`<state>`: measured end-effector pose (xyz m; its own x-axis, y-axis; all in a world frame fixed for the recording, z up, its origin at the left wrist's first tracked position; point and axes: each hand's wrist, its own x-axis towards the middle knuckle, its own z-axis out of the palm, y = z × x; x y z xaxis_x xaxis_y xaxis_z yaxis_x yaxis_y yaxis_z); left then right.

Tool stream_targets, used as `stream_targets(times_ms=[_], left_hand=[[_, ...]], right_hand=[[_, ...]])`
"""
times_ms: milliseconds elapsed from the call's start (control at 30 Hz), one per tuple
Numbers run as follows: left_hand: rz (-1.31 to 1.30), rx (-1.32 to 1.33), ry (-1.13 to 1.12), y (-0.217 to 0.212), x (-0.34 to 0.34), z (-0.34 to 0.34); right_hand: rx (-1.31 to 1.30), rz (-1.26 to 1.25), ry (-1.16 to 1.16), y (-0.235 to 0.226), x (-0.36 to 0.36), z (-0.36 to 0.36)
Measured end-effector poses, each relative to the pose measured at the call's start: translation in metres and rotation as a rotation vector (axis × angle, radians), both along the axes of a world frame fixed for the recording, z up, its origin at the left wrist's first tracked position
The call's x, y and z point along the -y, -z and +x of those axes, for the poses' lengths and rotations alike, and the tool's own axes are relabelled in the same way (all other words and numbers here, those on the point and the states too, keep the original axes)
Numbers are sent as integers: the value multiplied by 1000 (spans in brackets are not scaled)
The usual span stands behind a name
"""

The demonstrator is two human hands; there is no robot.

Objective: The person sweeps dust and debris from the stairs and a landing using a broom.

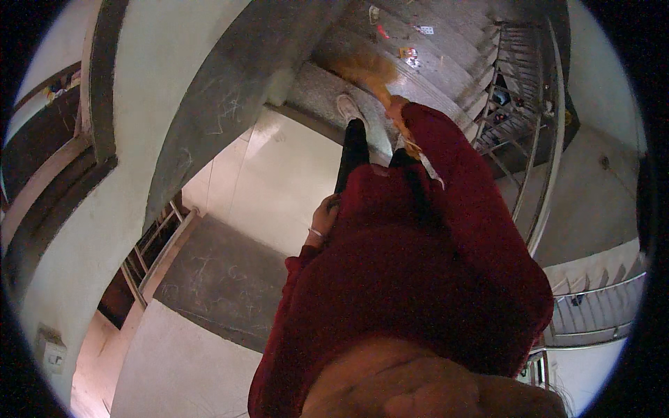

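Note:
My right hand (pixel 397 110) is closed round the bound upper part of a soft broom (pixel 369 68). Its tan bristles fan out over a stair step, and its pale handle end (pixel 433 173) points back along my right forearm. My left hand (pixel 324 214), with a band at the wrist, hangs beside my thigh with loosely bent fingers and nothing visible in it. Beyond the bristles lie bits of litter: a yellow packet (pixel 407 53), a white card-like piece (pixel 425 30) and a red scrap (pixel 382 31).
Speckled stone steps (pixel 446 59) rise ahead of me. A metal railing (pixel 554 132) runs along the right side. On the left stands a wall with a grey, scribbled lower band (pixel 223 104). My shoe (pixel 348 108) rests on a step. A switch box (pixel 53 354) is at lower left.

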<state>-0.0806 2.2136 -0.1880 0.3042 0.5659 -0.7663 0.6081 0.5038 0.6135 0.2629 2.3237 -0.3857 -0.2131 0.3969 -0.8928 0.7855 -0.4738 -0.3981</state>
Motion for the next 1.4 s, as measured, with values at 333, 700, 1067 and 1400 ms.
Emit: stream_targets(times_ms=[333,700,1067,1400], left_hand=[[-136,-54,-6,-4,-33,2],[-24,-9,74,-2,-39,-8],[57,22,228,-13,-52,36],[38,-21,293,-6,-24,46]], right_hand=[[-486,-40,1115,-33,37,-5],[-300,-208,1072,-31,-25,15],[-227,55,647,-30,161,86],[-239,-101,1219,-10,180,123]])
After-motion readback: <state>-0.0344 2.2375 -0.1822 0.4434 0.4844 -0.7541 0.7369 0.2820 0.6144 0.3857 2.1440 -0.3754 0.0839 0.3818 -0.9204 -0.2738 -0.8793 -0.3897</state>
